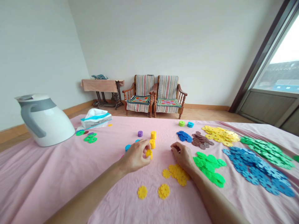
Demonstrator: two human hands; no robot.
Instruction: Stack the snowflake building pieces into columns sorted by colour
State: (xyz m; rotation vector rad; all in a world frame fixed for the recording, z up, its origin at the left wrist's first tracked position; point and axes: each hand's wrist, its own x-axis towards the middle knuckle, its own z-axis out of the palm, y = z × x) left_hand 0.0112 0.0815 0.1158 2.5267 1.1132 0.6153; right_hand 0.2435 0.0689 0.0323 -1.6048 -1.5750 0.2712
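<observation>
My left hand [137, 156] pinches a short stack of yellow notched discs [149, 154] between thumb and fingers, just above or on the cloth. Right behind it are two more yellow stacks [153, 135], one in front of the other. Blue stacks [128, 147] sit partly hidden behind my left hand, and a purple stack [140, 133] stands farther back. My right hand [183, 155] is closed, its fingertips curled together near the cloth; anything inside them is hidden. Beside and below its wrist lie loose yellow discs [178, 174], with more yellow discs [163, 191] nearer to me.
Piles of green [209, 166], blue [257, 169], brown [201, 140] and yellow discs [220, 135] spread over the right side. Lime [181, 123] and blue stacks [190, 124] stand at the back. A white jug [48, 124] and a tissue box [96, 119] stand on the left.
</observation>
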